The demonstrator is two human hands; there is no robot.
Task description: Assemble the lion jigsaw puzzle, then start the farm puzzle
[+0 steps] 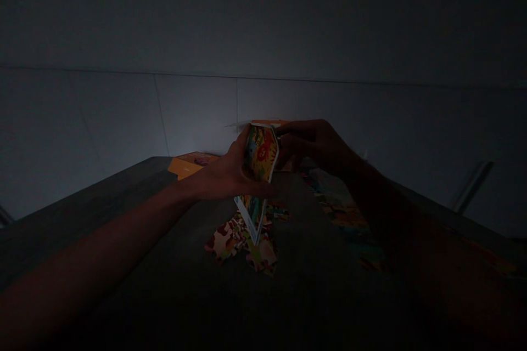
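In the head view, my left hand [224, 173] grips a colourful printed panel [260, 156] with pale edges, thumb up along its left side and fingers across its lower part. The panel is tilted and comes to a V-shaped point at the bottom; whether it is folded or a flat box I cannot tell. My right hand [307, 142] has bent fingers closed at the panel's upper right edge; its fingertips are partly lost in shadow. Right below the panel lies a heap of jigsaw puzzle pieces [224, 241] on the dark table [173, 279].
An orange box [185, 167] stands at the table's far left, partly behind my left hand. Another orange thing [269, 121] shows behind the panel. More colourful puzzle pieces [349, 225] lie along the right, partly under my right forearm. A pale wall [197, 112] rises behind. The light is very dim.
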